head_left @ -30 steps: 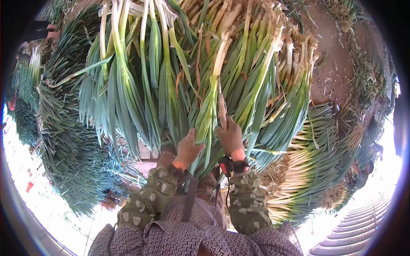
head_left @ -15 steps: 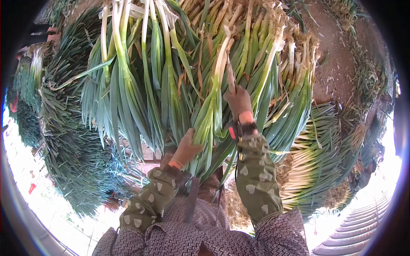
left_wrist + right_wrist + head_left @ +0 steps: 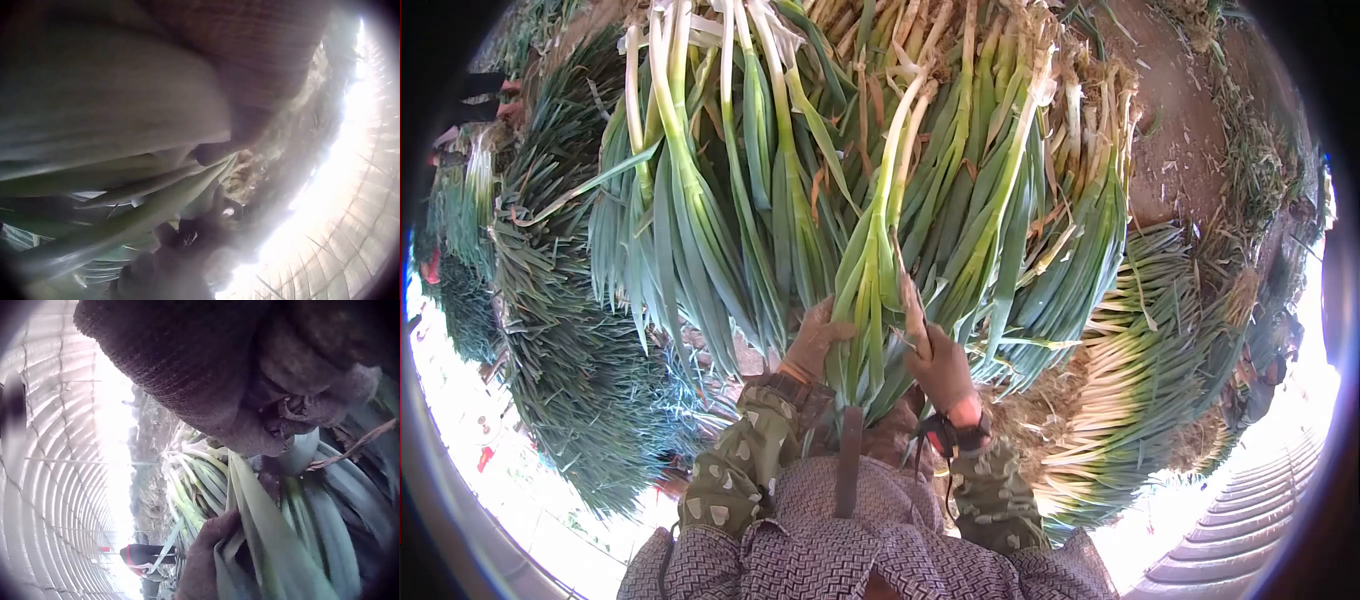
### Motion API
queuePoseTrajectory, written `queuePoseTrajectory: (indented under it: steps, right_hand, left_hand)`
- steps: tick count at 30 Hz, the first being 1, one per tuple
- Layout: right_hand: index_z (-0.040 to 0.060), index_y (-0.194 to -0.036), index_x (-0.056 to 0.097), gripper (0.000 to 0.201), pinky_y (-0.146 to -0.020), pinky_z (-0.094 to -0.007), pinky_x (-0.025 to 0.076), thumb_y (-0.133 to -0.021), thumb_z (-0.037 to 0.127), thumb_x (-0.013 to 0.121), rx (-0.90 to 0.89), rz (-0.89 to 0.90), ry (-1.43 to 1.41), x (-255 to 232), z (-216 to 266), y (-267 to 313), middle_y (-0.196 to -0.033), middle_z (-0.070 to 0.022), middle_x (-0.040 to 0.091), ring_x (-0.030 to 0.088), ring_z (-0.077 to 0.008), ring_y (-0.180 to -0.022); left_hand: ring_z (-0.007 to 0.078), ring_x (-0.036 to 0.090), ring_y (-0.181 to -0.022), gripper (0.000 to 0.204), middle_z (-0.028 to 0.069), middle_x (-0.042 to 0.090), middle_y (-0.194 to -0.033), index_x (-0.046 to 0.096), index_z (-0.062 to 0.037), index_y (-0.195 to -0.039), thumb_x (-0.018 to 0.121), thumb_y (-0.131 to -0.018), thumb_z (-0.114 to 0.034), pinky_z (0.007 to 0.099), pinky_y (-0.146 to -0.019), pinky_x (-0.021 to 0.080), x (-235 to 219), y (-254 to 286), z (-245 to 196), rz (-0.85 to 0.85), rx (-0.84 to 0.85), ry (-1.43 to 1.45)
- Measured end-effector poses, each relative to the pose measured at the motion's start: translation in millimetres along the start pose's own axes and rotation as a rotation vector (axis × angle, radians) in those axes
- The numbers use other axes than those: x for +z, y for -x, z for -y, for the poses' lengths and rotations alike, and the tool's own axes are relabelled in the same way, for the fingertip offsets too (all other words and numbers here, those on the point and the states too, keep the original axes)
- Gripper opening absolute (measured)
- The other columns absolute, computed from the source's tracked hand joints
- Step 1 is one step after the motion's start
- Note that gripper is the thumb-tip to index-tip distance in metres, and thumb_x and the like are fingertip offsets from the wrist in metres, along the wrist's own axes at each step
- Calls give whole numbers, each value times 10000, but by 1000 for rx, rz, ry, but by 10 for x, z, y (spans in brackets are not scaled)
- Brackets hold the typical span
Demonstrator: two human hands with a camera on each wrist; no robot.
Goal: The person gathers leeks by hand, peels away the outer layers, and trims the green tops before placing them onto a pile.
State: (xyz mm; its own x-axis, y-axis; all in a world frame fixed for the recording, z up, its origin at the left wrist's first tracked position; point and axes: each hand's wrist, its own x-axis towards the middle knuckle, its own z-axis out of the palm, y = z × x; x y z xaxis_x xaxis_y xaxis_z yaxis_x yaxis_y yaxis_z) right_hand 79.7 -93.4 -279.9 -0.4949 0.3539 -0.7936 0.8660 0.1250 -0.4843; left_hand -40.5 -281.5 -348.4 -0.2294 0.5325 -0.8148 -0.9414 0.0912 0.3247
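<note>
My gloved left hand (image 3: 815,335) grips the green leaves of a few long green onions (image 3: 884,180), thumb across them. Their pale shafts point away from me over the pile, root ends outermost. Close to the right of those leaves, my gloved right hand (image 3: 943,372) holds a slim, brownish knife-like tool (image 3: 911,305), its tip alongside the stalks. In the right wrist view, the right glove (image 3: 187,369) fills the top, with the left hand (image 3: 209,556) below it holding broad leaves (image 3: 275,537). A large blurred leaf (image 3: 106,106) beside the glove covers much of the left wrist view.
A thick pile of green onions (image 3: 690,200) spreads in front of me, roots away. More lie in rows at the right (image 3: 1120,390) and in a long heap (image 3: 565,330) at the left. Another person (image 3: 142,556) is in the background. Bare soil (image 3: 1180,150) shows at upper right.
My right hand reached forward along the stalks with the tool, then came back towards me. The left hand keeps its grip and has shifted slightly left; the gripped shafts now look whiter.
</note>
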Motion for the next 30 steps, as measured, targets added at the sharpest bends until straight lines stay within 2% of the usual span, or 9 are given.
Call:
queuePoseTrajectory:
  steps: [2, 5, 8, 13, 16, 21, 25, 28, 30]
  right_hand:
    - [40, -1119, 605, 349, -743, -511, 515, -847, 254, 650, -78, -53, 10, 82, -77, -277, -874, -273, 672, 647, -481, -862]
    - [34, -1105, 605, 345, -748, -511, 515, -845, 257, 653, -26, -66, 61, 20, 86, -509, -880, -271, 674, 645, -483, -871]
    - [12, -1051, 610, 337, -729, -480, 509, -814, 243, 672, -36, -114, 33, 35, 103, -435, -858, -260, 665, 645, -471, -830]
    - [28, -1125, 615, 375, -743, -489, 519, -822, 245, 665, 46, -25, 84, 60, 75, 187, -875, -268, 671, 657, -471, -876]
    - [34, -1167, 612, 402, -754, -503, 522, -830, 247, 658, 79, -12, 77, 70, 36, 255, -903, -284, 668, 644, -486, -900]
    - [59, -1145, 583, 369, -767, -546, 508, -836, 246, 656, -58, -114, 118, 140, 3, -295, -908, -287, 674, 642, -490, -888]
    - [31, -1032, 599, 281, -779, -540, 517, -824, 218, 633, -51, -155, 107, 17, 173, -685, -906, -283, 673, 636, -493, -903]
    - [15, -1054, 624, 323, -777, -505, 514, -797, 210, 645, -66, -180, 147, 11, 164, -936, -899, -274, 671, 640, -481, -891]
    - [17, -1023, 620, 295, -802, -528, 516, -816, 227, 629, -65, -188, 155, -14, 188, -1086, -932, -281, 675, 639, -488, -914]
  left_hand:
    - [156, 671, -958, 595, 80, 671, -1158, 523, 43, -1362, 657, -793, -69, 284, -866, 553, -22, 15, -48, 24, 9, -3]
    - [159, 675, -956, 593, 82, 672, -1156, 524, 43, -1359, 660, -795, -81, 286, -875, 555, -32, 32, -85, 68, 26, -11]
    - [160, 676, -950, 599, 84, 673, -1150, 521, 45, -1358, 670, -795, -94, 287, -871, 560, -13, 17, -85, 73, 38, -9]
    - [156, 681, -909, 587, 81, 674, -1127, 523, 50, -1347, 679, -799, -88, 287, -827, 575, 49, 74, -142, 52, 11, 10]
    - [175, 699, -944, 649, 102, 675, -1172, 491, 52, -1385, 706, -792, -100, 297, -831, 592, 23, 50, -97, 61, -9, 65]
    - [162, 689, -907, 599, 91, 675, -1132, 516, 49, -1355, 680, -797, -91, 289, -815, 582, 43, 66, -129, 34, 9, 44]
    - [157, 681, -910, 554, 83, 680, -1114, 545, 49, -1328, 655, -805, -96, 286, -833, 567, 19, 52, -152, 51, 8, -25]
    - [157, 679, -921, 534, 87, 683, -1116, 561, 51, -1308, 652, -805, -103, 288, -852, 559, 46, 43, -142, 17, 3, -8]
    - [168, 684, -941, 599, 98, 675, -1144, 527, 56, -1343, 678, -785, -104, 300, -867, 569, -41, 16, -117, 32, 5, -56]
